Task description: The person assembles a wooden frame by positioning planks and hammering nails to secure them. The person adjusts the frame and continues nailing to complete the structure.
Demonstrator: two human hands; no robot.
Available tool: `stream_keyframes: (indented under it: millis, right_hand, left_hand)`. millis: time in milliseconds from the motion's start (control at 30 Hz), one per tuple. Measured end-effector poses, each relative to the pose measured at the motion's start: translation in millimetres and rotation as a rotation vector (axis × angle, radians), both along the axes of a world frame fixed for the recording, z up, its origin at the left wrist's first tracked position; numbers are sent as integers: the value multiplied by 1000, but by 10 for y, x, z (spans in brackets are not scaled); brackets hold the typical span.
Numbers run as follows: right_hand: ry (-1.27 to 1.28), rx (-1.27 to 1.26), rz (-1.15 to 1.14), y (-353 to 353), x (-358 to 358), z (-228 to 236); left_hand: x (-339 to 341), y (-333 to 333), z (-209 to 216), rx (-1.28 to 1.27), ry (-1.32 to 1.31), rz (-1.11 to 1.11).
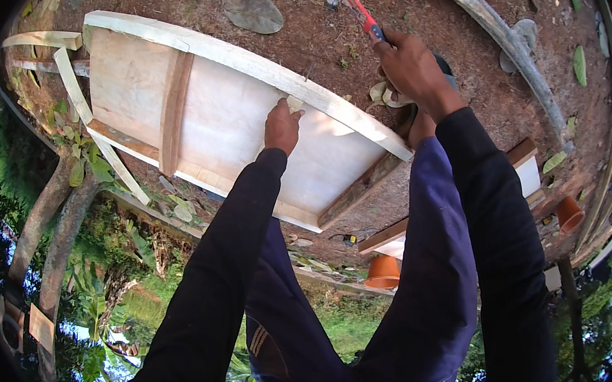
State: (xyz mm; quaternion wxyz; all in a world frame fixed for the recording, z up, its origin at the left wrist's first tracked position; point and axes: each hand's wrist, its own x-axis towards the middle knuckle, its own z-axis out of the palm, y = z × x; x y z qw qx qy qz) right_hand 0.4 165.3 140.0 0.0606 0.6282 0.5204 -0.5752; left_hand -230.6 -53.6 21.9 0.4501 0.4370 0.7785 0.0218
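A wooden frame (pixel 234 57) with a pale sheet panel (pixel 214 112) and brown cross battens (pixel 174 112) lies in front of me. My left hand (pixel 283 127) is closed at its far rail, gripping a pale wooden strip (pixel 295 104) whose end shows past the fingers; the forearm hides most of the rest. Just beyond, a nail (pixel 309 69) seems to stand up from the rail. Farther right, my right hand (pixel 415 70) is wrapped round the grip of a claw hammer (pixel 358 10) with a red handle, its head above the ground beyond the frame.
Loose wooden strips (pixel 73 85) lie at the frame's left end, near a forked trunk (pixel 60 219). A long pole (pixel 508 41) rests on the bare soil at the far right. Orange pots (pixel 383 272) and more framed boards (pixel 525 168) are at right. Dry leaves (pixel 255 14) are scattered about.
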Motion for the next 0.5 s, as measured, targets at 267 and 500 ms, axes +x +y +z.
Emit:
stream_keyframes:
  millis: [267, 500]
  right_hand:
    - [103, -165, 141, -354, -45, -100]
    - [0, 71, -269, -204, -45, -105]
  left_hand:
    - [-1, 5, -8, -23, 11, -28]
    - [33, 14, 30, -12, 27, 3]
